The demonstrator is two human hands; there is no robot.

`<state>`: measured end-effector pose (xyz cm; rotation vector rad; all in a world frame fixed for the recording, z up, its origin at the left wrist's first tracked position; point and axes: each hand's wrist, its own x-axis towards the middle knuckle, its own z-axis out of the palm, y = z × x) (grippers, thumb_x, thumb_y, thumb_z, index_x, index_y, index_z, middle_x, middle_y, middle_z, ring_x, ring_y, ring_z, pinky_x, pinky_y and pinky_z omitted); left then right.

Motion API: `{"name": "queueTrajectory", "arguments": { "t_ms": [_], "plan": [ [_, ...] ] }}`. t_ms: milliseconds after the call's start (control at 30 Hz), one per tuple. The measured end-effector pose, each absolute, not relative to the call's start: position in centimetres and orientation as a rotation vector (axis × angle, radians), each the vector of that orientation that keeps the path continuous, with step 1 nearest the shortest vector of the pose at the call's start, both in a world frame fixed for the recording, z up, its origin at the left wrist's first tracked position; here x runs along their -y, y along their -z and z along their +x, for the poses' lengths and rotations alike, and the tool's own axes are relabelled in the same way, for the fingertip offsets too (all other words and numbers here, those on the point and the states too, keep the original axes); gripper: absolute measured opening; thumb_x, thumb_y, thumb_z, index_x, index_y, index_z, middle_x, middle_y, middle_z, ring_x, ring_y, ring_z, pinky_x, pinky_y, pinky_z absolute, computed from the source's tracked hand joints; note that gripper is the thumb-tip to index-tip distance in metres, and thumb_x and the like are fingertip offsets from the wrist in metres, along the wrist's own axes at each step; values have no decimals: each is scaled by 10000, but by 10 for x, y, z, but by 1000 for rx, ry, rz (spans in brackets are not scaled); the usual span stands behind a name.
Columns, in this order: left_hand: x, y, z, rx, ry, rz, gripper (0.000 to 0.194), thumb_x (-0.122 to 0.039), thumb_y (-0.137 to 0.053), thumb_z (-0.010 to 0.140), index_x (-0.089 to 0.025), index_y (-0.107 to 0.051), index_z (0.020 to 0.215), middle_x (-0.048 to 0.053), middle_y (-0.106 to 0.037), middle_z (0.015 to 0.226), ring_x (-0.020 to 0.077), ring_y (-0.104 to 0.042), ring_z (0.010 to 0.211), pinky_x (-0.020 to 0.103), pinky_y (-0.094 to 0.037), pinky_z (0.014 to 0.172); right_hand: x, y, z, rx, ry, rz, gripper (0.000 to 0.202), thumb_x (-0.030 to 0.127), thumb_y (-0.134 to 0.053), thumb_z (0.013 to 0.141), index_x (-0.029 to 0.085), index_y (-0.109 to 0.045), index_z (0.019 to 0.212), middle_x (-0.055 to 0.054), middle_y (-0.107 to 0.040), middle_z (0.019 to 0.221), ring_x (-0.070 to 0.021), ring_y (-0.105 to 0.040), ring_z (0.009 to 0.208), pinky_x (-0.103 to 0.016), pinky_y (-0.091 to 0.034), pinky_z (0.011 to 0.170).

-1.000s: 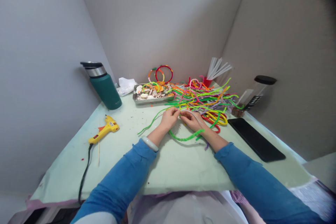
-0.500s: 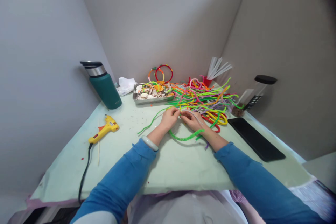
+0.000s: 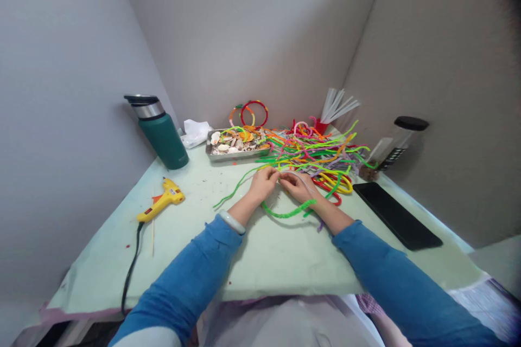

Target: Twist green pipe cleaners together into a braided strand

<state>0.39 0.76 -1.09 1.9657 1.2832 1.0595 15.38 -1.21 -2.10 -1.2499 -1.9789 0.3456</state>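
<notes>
Where pale green covering spans table (image 3: 285, 265), heap of multicoloured pipe cleaners (image 3: 321, 154) spreads back right. Teal bottle (image 3: 166, 141) back left; metal tray (image 3: 239, 158) of seashells between. Yellow glue gun (image 3: 161, 204) lies left. Fuzzy green hoop (image 3: 288, 214) between wrists, mid-table. Left hand (image 3: 264, 182), right hand (image 3: 298, 187) close together, fingertips pinched narrow on hoop's far side; exact contact too small to see.

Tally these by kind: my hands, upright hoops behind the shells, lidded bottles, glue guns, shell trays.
Hands: 2 (left hand, right hand)
Hoops: 2 (red hoop, multicoloured hoop)
Bottles: 2 (teal bottle, clear bottle)
Glue gun: 1
Shell tray: 1
Total: 8
</notes>
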Motion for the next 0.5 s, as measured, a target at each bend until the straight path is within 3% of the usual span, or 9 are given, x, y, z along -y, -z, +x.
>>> {"name": "queueTrajectory", "arguments": {
  "t_ms": [500],
  "plan": [
    [-8, 11, 5, -1319, -1004, 1986, 175, -244, -453, 775, -144, -594, 750, -5, -567, 656, 95, -472, 628, 202, -362, 597, 12, 19, 155, 2011, -329, -1256, 204, 261, -473, 784, 180, -654, 833, -20, -662, 731, -150, -580, 651, -230, -407, 589]
  ]
}}
